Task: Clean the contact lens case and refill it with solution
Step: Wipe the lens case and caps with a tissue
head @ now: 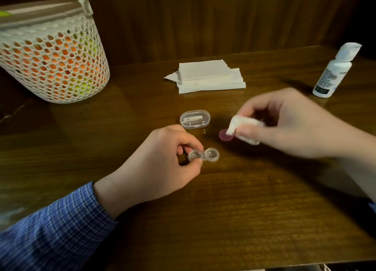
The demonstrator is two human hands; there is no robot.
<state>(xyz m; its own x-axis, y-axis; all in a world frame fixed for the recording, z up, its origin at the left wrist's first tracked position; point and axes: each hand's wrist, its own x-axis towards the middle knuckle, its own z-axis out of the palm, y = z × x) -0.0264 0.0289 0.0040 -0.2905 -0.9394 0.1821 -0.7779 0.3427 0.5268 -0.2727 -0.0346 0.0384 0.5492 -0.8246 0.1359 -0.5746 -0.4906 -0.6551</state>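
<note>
The lens case [203, 155] lies low over the wooden table [244, 199] near the middle of the view, its two open wells side by side so that its long axis runs left to right. The left hand [162, 165] pinches the left well between curled thumb and fingers, leaving the right well free and pointing toward the other hand. The right hand [284, 124] hangs up and to the right of the case, a short way apart from it, its fingers curled round a crumpled wad of tissue [242, 131] whose free end pokes out toward the left. So the wipe has to travel down and leftward to reach the free right well, which is the nearer of the two; that looks like the next move, though the hand is blurred and its direction cannot be told. Just beside the tissue's tip a small purple cap [224, 135] lies on the table. Behind the case sits a clear oval box [195, 119], further back a stack of folded tissues [209, 76], and at the far right the white solution bottle [333, 71] stands upright, well apart from both hands. A white mesh basket [53, 57] stands at the far left. Refilling looks not yet begun.
</note>
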